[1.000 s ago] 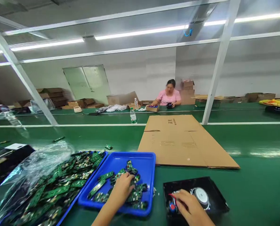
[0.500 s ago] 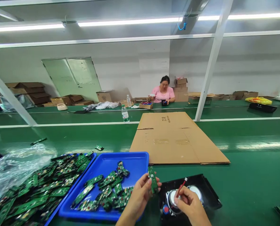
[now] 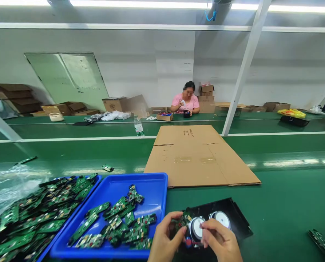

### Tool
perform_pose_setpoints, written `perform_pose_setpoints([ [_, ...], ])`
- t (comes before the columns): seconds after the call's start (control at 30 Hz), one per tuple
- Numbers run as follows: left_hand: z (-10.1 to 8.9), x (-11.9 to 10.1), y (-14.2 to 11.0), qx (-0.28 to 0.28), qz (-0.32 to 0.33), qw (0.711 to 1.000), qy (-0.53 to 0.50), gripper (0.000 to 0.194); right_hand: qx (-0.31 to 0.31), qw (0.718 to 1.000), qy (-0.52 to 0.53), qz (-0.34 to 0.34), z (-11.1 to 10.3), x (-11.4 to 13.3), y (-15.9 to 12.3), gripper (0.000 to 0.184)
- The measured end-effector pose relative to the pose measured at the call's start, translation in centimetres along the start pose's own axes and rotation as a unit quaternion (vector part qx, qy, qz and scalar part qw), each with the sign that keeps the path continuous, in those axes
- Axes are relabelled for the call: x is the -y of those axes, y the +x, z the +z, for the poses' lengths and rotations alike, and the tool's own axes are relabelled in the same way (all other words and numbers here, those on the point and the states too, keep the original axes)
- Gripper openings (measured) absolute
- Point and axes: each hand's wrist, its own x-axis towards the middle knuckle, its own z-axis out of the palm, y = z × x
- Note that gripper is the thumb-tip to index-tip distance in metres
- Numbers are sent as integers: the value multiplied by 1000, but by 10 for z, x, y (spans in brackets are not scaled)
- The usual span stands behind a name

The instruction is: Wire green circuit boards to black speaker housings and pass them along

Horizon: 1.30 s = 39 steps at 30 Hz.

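My left hand (image 3: 167, 234) pinches a green circuit board (image 3: 187, 217) low over the left part of a black plastic housing (image 3: 237, 218). Inside the housing sit two round speakers with white centres, a near speaker (image 3: 197, 227) and a far speaker (image 3: 222, 219). A small red and blue part (image 3: 189, 242) shows beside the near one. My right hand (image 3: 221, 240) is closed in a pinch over the near speaker, just right of the board. Its fingertips cover the red wire they held a moment earlier.
Left of the housing, a blue tray (image 3: 162, 189) holds several circuit boards. Another heap of boards (image 3: 39, 214) lies beyond it, near clear plastic wrap (image 3: 12, 189). Flat cardboard (image 3: 200, 160) lies ahead. A loose board (image 3: 319, 242) is at right. A person (image 3: 186, 102) sits across the benches.
My left hand has brought the board down and right onto the housing. My right hand has closed in over the near speaker, and the red wire no longer shows. The view has shifted.
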Motion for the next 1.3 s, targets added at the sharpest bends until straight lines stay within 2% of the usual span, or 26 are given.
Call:
perform_pose_setpoints([
  [0.1,-1,0,0,-13,64,995,77,28,42,988,-134,-66,-4,-1,4,12],
  [0.17,-1,-4,0,-26,90,990,106,28,15,978,-184,-95,-1,-3,3,13],
  [0.27,-2,-14,1,-31,59,996,63,30,-36,974,-197,-105,8,-5,-1,17],
  [0.37,-2,-24,2,-33,32,999,8,28,-33,969,-207,-129,12,-5,-3,19],
  [0.47,-2,-27,1,-27,50,998,-2,27,-14,956,-231,-180,11,-3,1,18],
  [0.53,-3,-23,-1,-30,72,997,14,29,4,929,-265,-257,9,0,4,12],
  [0.6,-5,-17,-3,-46,116,990,62,33,9,886,-309,-347,9,2,7,16],
  [0.67,-9,-13,-5,-51,198,969,137,34,-2,847,-341,-408,11,4,8,23],
  [0.7,-11,-12,-6,-41,254,949,181,37,-10,834,-351,-425,13,4,8,23],
  [0.8,-13,-12,-9,-33,412,863,291,47,-24,816,-374,-440,17,4,8,24],
  [0.83,-13,-13,-10,-49,444,839,310,46,-25,812,-380,-442,18,5,8,24],
  [0.9,-11,-16,-11,-86,474,814,325,38,-30,808,-387,-443,20,5,8,24],
  [0.93,-10,-17,-12,-84,481,807,331,36,-32,807,-389,-443,20,6,8,24],
  [1.07,-12,-23,-11,-8,514,772,375,34,-36,817,-380,-431,21,6,7,22],
  [1.13,-13,-24,-10,4,523,762,380,34,-33,826,-374,-421,21,4,6,21],
  [1.2,-13,-23,-9,6,525,766,370,34,-23,830,-377,-411,19,2,5,20],
  [1.3,-10,-20,-10,0,503,794,342,36,-10,830,-389,-401,16,-1,5,21],
])
